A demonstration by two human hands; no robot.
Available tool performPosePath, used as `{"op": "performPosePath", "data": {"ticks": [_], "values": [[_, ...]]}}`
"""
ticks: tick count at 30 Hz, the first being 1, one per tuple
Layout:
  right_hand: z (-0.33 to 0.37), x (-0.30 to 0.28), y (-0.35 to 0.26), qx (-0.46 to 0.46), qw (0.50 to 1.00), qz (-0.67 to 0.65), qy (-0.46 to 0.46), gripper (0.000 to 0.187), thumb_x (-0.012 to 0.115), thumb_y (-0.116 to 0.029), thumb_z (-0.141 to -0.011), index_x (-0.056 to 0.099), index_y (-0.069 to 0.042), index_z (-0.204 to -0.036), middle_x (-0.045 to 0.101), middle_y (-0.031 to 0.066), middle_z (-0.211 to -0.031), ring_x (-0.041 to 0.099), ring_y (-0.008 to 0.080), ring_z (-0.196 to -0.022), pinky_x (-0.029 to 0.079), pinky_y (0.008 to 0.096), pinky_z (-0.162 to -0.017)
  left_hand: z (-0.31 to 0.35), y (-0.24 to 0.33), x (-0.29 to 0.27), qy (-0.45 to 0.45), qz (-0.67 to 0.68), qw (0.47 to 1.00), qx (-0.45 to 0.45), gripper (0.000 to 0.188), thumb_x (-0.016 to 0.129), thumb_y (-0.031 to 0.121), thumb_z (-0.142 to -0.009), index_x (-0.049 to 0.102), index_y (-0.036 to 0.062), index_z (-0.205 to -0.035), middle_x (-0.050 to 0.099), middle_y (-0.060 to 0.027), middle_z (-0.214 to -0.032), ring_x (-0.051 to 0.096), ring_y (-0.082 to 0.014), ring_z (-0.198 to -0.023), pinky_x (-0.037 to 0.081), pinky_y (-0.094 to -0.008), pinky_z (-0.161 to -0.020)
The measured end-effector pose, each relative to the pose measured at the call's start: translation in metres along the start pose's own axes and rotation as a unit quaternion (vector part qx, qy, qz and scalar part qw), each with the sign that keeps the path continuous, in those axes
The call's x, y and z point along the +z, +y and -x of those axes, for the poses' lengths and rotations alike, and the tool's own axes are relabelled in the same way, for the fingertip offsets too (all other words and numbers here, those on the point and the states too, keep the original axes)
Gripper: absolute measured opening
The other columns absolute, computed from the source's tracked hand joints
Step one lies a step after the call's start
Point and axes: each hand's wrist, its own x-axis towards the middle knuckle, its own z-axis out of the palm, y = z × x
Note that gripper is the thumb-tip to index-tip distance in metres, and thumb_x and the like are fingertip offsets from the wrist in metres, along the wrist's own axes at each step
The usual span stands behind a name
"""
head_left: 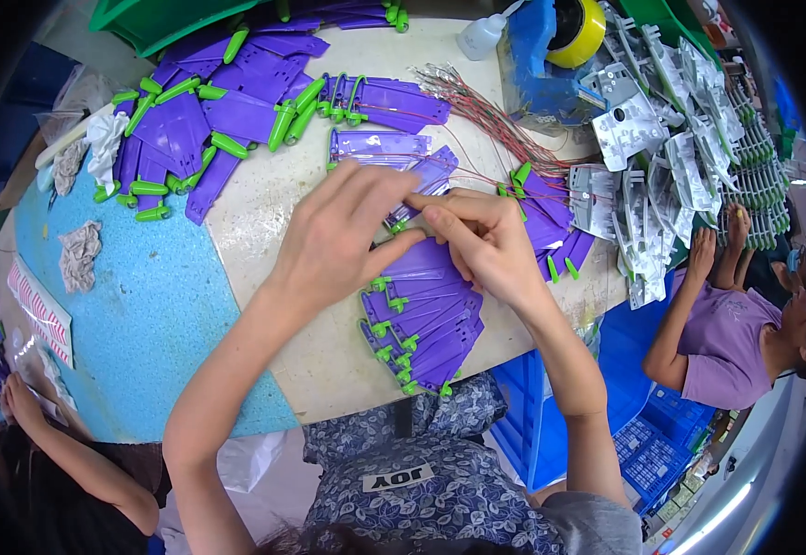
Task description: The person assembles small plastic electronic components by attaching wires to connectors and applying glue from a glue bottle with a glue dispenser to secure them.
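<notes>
At the middle of the table, my left hand [343, 231] and my right hand [486, 236] meet over a purple plastic panel [435, 169]. My left fingers are bent around its near end, with the thumb below. The right thumb and forefinger are pinched together at the same spot; what lies between them is hidden. Thin red wires [458, 148] pass just beyond my fingers. Right below my hands is a fanned stack of purple panels [431, 319] with green ends. Another purple panel [380, 145] lies beyond my left hand.
A heap of purple panels [172, 134] with green tips lies far left, near a blue mat [144, 314]. At the right are grey plastic parts [671, 176], a yellow tape roll [577, 32] and a white bottle [483, 37]. Co-workers sit on both sides.
</notes>
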Motion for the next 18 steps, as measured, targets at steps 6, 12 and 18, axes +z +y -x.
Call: {"op": "performPosePath", "data": {"ticks": [6,12,18], "values": [[-0.013,0.000,-0.023,-0.245,0.912,0.275,0.182,0.016,0.068,-0.007,-0.085,0.074,0.001,-0.098,0.064,0.0145,-0.077,0.064,0.0287,-0.063,0.050,0.0386,-0.058,0.007,0.008,0.004,0.068,-0.092,0.993,0.023,0.023,0.080,0.012,-0.073,0.070,0.0028,-0.092,0.063,-0.0099,-0.100,0.061,-0.0242,-0.088,0.053,-0.0340,-0.064],[-0.084,-0.036,-0.020,-0.321,0.850,0.315,0.273,0.012,0.073,-0.005,-0.081,0.074,0.002,-0.091,0.066,0.0164,-0.083,0.065,0.0301,-0.068,0.052,0.0385,-0.063,-0.022,0.009,-0.010,-0.008,-0.166,0.986,0.018,0.023,0.079,0.012,-0.071,0.069,0.0076,-0.091,0.062,-0.0112,-0.117,0.057,-0.0312,-0.113,0.044,-0.0468,-0.096],[-0.076,-0.037,-0.033,-0.381,0.847,0.265,0.258,0.012,0.072,-0.004,-0.081,0.075,-0.002,-0.092,0.067,0.0185,-0.089,0.068,0.0337,-0.079,0.055,0.0395,-0.073,-0.036,-0.027,-0.013,-0.006,-0.116,0.992,0.055,0.024,0.077,0.019,-0.073,0.063,0.0083,-0.089,0.064,-0.0035,-0.116,0.053,-0.0328,-0.122,0.039,-0.0502,-0.101]]}}
